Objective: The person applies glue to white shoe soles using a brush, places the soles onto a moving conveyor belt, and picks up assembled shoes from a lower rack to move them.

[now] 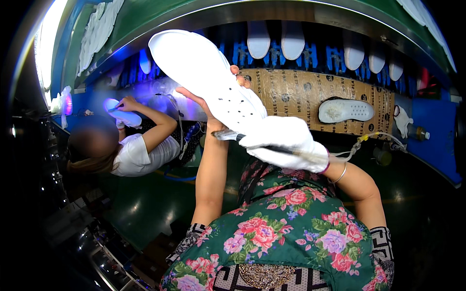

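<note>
My left hand, bare, is wrapped round a large white shoe sole from beneath, thumb on one side and fingertips on the other. The sole is tilted, with its wide toe end up to the left and small dark holes across its middle. A white glove covers my right hand, which is closed round a brush. The brush's flat pale tip is by the sole's lower edge, over my left wrist; whether it touches the sole I cannot tell. Part of the sole's near end is hidden behind the glove.
Another white sole lies on the cardboard-covered bench. Behind it, several soles stand in blue racks. A glove, a small bottle and a thin hose are at right. A co-worker at left handles a lit sole.
</note>
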Demonstrator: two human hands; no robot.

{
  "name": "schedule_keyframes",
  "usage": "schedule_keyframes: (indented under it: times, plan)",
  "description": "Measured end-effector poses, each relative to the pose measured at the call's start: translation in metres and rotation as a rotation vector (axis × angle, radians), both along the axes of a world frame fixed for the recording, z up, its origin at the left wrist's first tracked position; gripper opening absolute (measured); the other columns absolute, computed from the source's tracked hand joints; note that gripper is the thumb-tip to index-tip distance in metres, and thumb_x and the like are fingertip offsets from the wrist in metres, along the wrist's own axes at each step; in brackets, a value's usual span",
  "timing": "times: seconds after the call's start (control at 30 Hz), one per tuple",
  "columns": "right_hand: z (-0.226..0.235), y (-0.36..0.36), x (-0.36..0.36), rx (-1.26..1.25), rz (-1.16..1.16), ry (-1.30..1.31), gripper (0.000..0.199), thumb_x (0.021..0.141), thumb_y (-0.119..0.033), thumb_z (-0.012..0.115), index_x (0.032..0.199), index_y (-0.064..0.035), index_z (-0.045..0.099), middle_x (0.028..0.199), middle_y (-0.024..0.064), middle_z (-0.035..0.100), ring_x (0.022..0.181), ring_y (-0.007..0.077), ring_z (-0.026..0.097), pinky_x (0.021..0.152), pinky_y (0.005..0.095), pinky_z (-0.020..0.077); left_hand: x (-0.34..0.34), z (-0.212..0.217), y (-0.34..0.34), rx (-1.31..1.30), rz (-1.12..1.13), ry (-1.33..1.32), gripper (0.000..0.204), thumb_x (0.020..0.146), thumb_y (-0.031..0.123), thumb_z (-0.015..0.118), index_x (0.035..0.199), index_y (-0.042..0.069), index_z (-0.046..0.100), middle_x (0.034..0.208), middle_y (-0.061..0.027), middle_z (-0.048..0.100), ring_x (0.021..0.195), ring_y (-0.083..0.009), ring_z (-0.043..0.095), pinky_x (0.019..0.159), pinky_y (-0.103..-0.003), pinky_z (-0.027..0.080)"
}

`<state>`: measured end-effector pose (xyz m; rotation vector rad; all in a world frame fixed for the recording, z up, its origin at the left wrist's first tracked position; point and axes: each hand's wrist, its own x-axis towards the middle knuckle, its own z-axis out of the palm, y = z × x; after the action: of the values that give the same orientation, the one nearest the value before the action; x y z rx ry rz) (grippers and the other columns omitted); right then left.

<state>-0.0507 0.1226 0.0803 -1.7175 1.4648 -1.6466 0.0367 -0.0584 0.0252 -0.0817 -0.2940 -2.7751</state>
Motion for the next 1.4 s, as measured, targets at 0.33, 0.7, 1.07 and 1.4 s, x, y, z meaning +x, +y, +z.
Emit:
schedule_keyframes:
  times: [0.33,0.7,1.07,1.4]
  plan:
    - [-0.001,0.001,0.006,0.033,0.079,0.007,0.031,0.076,-0.003,0.074,0.106,-0.0109,0.072,0.094,0.0098,0.071,0.080,0.0260,0.070,0.072,0.0319,0.0562,-0.006,-0.001,-0.019,-0.137,-0.068,-0.036,0.123,0.064,0.097,0.036,0.139,0.000,0.039,0.113,-0.0260,0.058,0.084,-0.0385,0.065,0.063,-0.049,0.058]
    - [0.004,0.000,0.004,0.074,0.050,0.298,0.033,0.076,-0.003,0.074,0.108,-0.0096,0.070,0.093,0.0102,0.071,0.080,0.0276,0.070,0.071,0.0339,0.0575,-0.022,0.005,-0.037,-0.328,-0.309,-0.036,0.115,0.070,0.092,0.039,0.140,0.001,0.042,0.110,-0.0296,0.061,0.085,-0.0377,0.069,0.066,-0.048,0.062]
    - [-0.006,0.001,-0.003,0.056,0.043,0.373,0.027,0.078,-0.005,0.074,0.104,-0.0097,0.071,0.096,0.0089,0.071,0.082,0.0276,0.069,0.074,0.0350,0.0566,-0.034,0.019,-0.038,-0.525,-0.446,-0.421,0.092,0.084,0.075,0.047,0.145,0.007,0.040,0.122,-0.0235,0.061,0.099,-0.0378,0.068,0.066,-0.055,0.061]
    - [0.000,-0.009,-0.016,0.208,0.111,0.092,0.022,0.079,-0.007,0.074,0.101,-0.0086,0.072,0.094,0.0088,0.071,0.084,0.0250,0.069,0.076,0.0326,0.0548,-0.040,0.038,-0.036,-0.965,-0.372,-0.758,0.075,0.091,0.064,0.049,0.141,0.007,0.050,0.134,-0.0188,0.056,0.122,-0.0266,0.057,0.094,-0.035,0.052]
